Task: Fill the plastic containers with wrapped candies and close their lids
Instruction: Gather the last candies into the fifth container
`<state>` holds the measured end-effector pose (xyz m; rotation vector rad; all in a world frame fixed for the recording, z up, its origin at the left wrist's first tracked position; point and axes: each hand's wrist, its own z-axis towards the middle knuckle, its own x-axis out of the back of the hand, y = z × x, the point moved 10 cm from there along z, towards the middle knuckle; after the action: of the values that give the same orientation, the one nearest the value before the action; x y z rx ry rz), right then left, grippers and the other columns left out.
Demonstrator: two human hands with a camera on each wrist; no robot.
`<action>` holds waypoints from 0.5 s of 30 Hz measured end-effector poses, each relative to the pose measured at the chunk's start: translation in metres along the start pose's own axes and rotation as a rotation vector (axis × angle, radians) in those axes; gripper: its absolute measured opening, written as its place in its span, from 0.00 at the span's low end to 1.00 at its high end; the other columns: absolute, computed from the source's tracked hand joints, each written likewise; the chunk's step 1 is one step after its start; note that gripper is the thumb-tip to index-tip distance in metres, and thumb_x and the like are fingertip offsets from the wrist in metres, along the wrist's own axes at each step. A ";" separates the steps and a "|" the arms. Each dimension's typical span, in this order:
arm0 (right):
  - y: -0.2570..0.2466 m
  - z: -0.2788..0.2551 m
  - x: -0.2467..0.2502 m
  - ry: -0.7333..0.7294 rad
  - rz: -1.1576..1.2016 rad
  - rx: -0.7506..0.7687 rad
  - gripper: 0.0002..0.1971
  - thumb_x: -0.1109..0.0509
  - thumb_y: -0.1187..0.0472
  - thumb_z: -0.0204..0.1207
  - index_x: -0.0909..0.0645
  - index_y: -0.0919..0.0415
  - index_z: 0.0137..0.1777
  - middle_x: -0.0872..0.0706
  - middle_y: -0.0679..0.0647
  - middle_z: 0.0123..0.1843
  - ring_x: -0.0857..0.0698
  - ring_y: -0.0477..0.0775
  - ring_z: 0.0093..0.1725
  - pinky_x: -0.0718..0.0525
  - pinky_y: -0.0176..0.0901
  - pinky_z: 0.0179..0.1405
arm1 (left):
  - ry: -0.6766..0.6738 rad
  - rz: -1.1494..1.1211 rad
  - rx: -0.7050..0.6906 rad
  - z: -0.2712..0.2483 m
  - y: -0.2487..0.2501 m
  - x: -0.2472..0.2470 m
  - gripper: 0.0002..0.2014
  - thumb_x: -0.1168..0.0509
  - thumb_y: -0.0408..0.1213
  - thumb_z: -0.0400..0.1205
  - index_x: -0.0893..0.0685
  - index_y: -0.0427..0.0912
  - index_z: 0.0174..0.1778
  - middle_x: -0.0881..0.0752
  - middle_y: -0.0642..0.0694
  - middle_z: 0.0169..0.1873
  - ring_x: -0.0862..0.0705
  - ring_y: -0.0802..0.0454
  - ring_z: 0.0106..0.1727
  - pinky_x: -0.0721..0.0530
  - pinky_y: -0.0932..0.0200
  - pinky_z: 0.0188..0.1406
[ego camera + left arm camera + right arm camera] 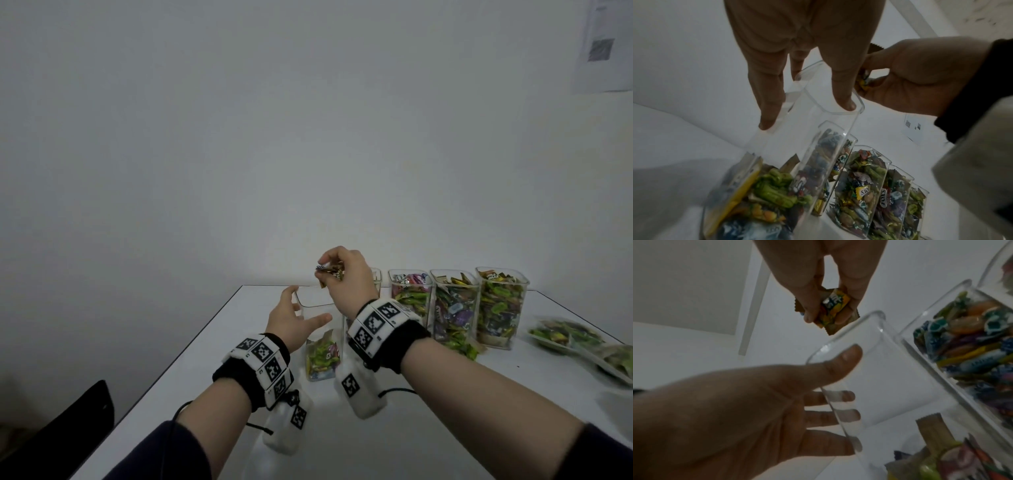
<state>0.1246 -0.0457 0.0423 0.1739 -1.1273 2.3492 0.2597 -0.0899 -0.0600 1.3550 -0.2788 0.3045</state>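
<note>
Clear plastic container [320, 329], tall, lidless, only its bottom holding green and yellow sweets. Just above its rim, wrapped candies [329, 272] pinched in right hand [349, 277]. Against its left wall, left hand [291, 320], fingers straight and spread. Right of it, three fuller containers [455, 308].

A bare white wall [308, 120] with a taped paper sheet [604, 48] rises behind the white table [212, 363] in dim light
</note>
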 end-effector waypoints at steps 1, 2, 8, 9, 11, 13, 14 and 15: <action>0.004 0.002 -0.007 -0.020 -0.016 -0.020 0.07 0.28 0.68 0.73 0.19 0.57 0.47 0.24 0.56 0.54 0.23 0.44 0.44 0.28 0.27 0.46 | -0.003 0.004 -0.003 0.000 0.000 0.000 0.46 0.21 0.47 0.69 0.40 0.53 0.79 0.25 0.42 0.65 0.19 0.48 0.52 0.20 0.63 0.28; 0.008 0.003 -0.013 -0.036 -0.028 -0.043 0.06 0.28 0.68 0.74 0.19 0.58 0.48 0.23 0.57 0.55 0.23 0.44 0.43 0.26 0.31 0.48 | -0.004 0.007 -0.004 0.000 0.000 -0.001 0.46 0.21 0.47 0.69 0.40 0.53 0.79 0.25 0.42 0.65 0.20 0.48 0.53 0.21 0.64 0.27; 0.016 0.005 -0.035 -0.151 -0.157 -0.065 0.05 0.31 0.66 0.72 0.17 0.60 0.47 0.22 0.60 0.57 0.20 0.52 0.51 0.27 0.33 0.49 | 0.014 0.021 -0.014 0.000 -0.002 0.000 0.44 0.23 0.44 0.72 0.41 0.52 0.80 0.25 0.42 0.65 0.20 0.48 0.54 0.22 0.68 0.23; 0.016 0.005 -0.039 -0.187 -0.195 -0.061 0.05 0.32 0.65 0.72 0.16 0.60 0.46 0.21 0.59 0.55 0.20 0.54 0.55 0.27 0.35 0.51 | 0.018 0.021 -0.015 0.000 -0.002 0.000 0.44 0.23 0.44 0.72 0.41 0.52 0.80 0.25 0.42 0.65 0.20 0.48 0.55 0.22 0.68 0.24; 0.017 0.001 -0.047 -0.281 -0.286 -0.049 0.06 0.33 0.62 0.73 0.14 0.58 0.45 0.17 0.59 0.53 0.24 0.58 0.61 0.27 0.42 0.56 | 0.030 0.024 -0.020 -0.001 -0.003 0.000 0.44 0.23 0.42 0.72 0.41 0.52 0.80 0.24 0.42 0.65 0.19 0.47 0.57 0.21 0.66 0.28; 0.021 -0.004 -0.052 -0.356 -0.323 -0.067 0.09 0.34 0.59 0.74 0.14 0.58 0.48 0.14 0.58 0.54 0.27 0.58 0.64 0.28 0.44 0.58 | 0.041 0.034 -0.024 -0.002 -0.003 0.001 0.44 0.23 0.41 0.72 0.41 0.51 0.80 0.23 0.41 0.66 0.19 0.46 0.59 0.16 0.58 0.40; 0.023 -0.006 -0.051 -0.367 -0.322 -0.077 0.09 0.34 0.58 0.75 0.14 0.59 0.49 0.14 0.58 0.53 0.26 0.57 0.64 0.27 0.44 0.59 | 0.047 0.040 -0.027 -0.003 -0.003 0.001 0.44 0.23 0.42 0.73 0.41 0.51 0.81 0.23 0.40 0.67 0.20 0.45 0.60 0.15 0.52 0.50; 0.024 -0.006 -0.048 -0.362 -0.314 -0.082 0.10 0.34 0.58 0.75 0.13 0.60 0.49 0.13 0.58 0.52 0.23 0.57 0.62 0.25 0.46 0.62 | 0.050 0.043 -0.029 -0.004 -0.002 0.001 0.44 0.23 0.43 0.73 0.41 0.51 0.81 0.23 0.40 0.67 0.20 0.44 0.62 0.16 0.47 0.58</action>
<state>0.1543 -0.0729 0.0061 0.7159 -1.2545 2.0360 0.2614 -0.0865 -0.0626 1.3126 -0.2702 0.3684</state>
